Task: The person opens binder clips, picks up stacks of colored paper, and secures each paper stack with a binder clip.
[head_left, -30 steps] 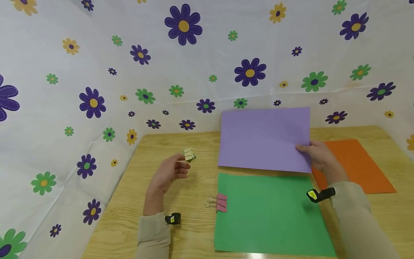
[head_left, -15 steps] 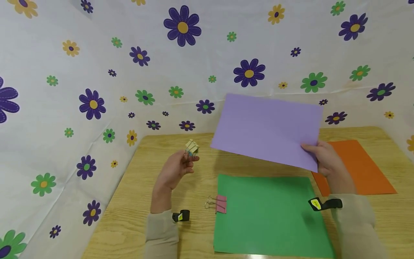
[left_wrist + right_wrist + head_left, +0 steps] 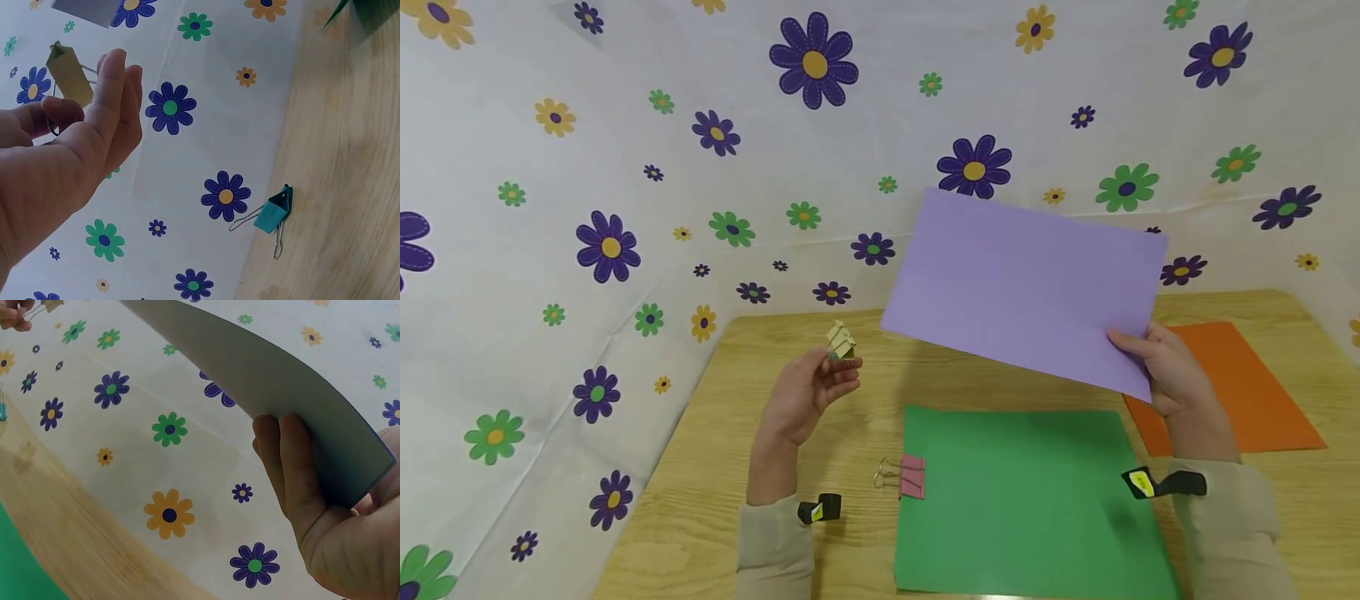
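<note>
My left hand (image 3: 831, 375) pinches the wire handles of a cream binder clip (image 3: 840, 342) and holds it up above the wooden table (image 3: 722, 467). The left wrist view shows the same clip (image 3: 67, 74) above my fingers (image 3: 115, 100). My right hand (image 3: 1138, 354) grips the near right corner of a purple sheet (image 3: 1022, 287), which hangs tilted in the air with its left end toward the clip. In the right wrist view my fingers (image 3: 284, 462) curl round the sheet's (image 3: 262, 381) edge.
A green sheet (image 3: 1022, 500) lies flat in front of me with a pink binder clip (image 3: 912, 477) on its left edge. An orange sheet (image 3: 1240, 392) lies at the right. A teal binder clip (image 3: 273, 212) sits by the flowered cloth wall (image 3: 625, 208).
The purple sheet has risen off the table and tilted, its left end climbing. My left hand has turned the cream clip upright and lifted it slightly.
</note>
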A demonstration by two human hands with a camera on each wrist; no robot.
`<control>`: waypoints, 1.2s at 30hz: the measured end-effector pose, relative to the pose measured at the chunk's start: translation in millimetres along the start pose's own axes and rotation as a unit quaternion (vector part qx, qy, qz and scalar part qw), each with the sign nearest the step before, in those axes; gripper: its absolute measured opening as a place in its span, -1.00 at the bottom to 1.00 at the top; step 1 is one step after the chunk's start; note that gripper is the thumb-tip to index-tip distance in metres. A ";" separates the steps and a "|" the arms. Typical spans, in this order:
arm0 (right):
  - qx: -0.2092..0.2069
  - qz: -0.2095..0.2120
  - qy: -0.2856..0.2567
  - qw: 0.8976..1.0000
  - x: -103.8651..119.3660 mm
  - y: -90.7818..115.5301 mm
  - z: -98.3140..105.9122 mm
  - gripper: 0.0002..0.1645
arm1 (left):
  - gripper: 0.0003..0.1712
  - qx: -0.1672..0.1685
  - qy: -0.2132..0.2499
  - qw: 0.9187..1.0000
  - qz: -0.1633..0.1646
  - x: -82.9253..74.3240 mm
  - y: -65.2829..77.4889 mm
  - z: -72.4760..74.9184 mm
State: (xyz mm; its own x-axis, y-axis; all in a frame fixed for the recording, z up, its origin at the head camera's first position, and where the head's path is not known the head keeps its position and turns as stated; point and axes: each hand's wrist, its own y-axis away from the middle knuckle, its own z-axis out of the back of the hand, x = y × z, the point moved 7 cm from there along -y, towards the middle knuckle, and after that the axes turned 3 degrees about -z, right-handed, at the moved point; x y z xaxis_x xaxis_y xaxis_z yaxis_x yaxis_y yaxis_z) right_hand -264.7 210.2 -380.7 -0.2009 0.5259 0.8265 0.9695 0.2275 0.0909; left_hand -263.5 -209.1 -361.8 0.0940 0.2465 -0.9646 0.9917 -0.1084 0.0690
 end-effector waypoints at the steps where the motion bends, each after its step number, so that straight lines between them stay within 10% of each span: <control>1: 0.001 0.000 -0.005 1.000 0.2 0.4 -0.3 -0.73 | -0.61 0.002 -0.002 1.000 0.000 0.7 0.1 0.2; 12: 0.032 0.014 -0.025 0.999 0.5 3.6 -6.1 -0.68 | -0.77 0.019 -0.015 1.000 0.011 6.4 1.9 -4.6; 19: 0.036 -0.051 0.046 0.997 -13.6 2.6 -4.2 -0.69 | -0.96 0.034 -0.025 0.999 0.010 5.7 1.7 -8.1; 36: 0.031 -0.051 0.056 0.997 -8.0 11.4 8.9 -0.59 | -0.68 0.027 -0.047 0.998 0.015 7.0 2.2 -11.6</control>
State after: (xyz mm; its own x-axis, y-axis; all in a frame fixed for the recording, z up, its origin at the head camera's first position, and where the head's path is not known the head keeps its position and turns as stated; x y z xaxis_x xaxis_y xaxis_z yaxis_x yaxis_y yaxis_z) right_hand -253.3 215.9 -391.3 -0.2782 0.4032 0.8718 0.9334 0.3275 0.1464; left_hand -259.7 -196.5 -365.4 0.1118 0.1515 -0.9821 0.9823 -0.1664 0.0862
